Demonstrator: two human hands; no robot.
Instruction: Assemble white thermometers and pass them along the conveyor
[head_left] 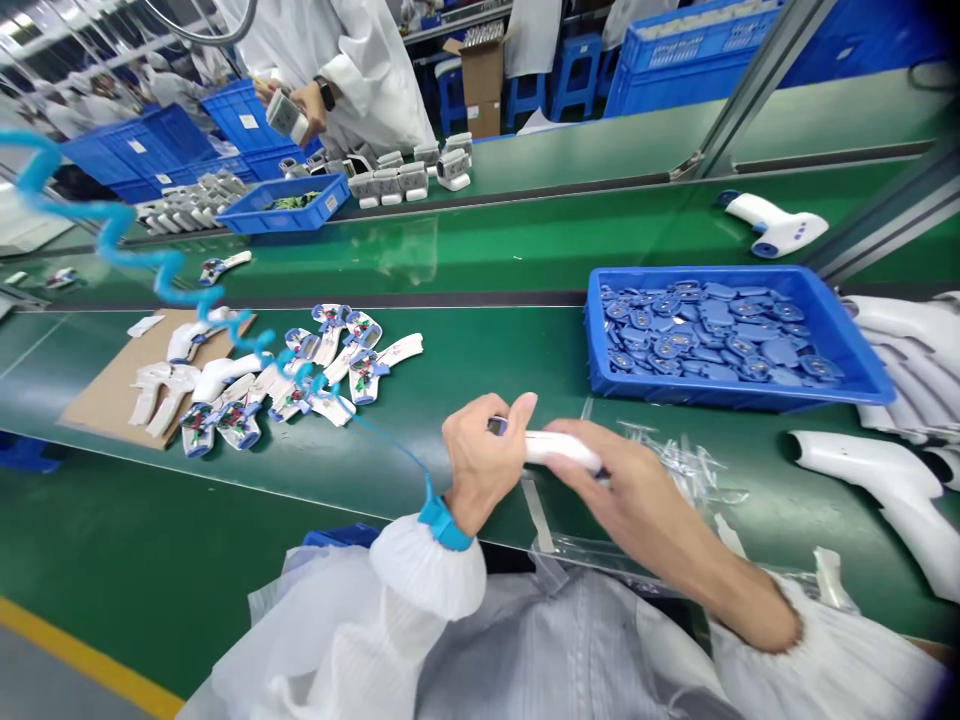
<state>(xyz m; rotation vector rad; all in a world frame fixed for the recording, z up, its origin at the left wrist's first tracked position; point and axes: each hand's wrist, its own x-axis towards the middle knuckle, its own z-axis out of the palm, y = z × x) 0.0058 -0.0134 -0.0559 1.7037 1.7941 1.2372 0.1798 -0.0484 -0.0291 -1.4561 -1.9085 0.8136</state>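
Both of my hands grip one white gun-shaped device casing (559,449) above the green bench. My left hand (487,455), with a blue wrist strap, is closed round its dark-tipped end at the left. Fingers of my right hand (607,475) wrap the other end, so much of the casing is hidden. Clear plastic slivers (694,465) lie scattered just right of my right hand. Left of my hands are several opened casing halves (367,375) with circuit boards and wires showing.
A blue tray (739,393) of small blue parts stands to the right. White casings (874,465) lie at the right edge. A coiled blue cord (161,260) runs from the upper left to my strap. Across the conveyor (487,255), a person (352,80) handles a grey-white part.
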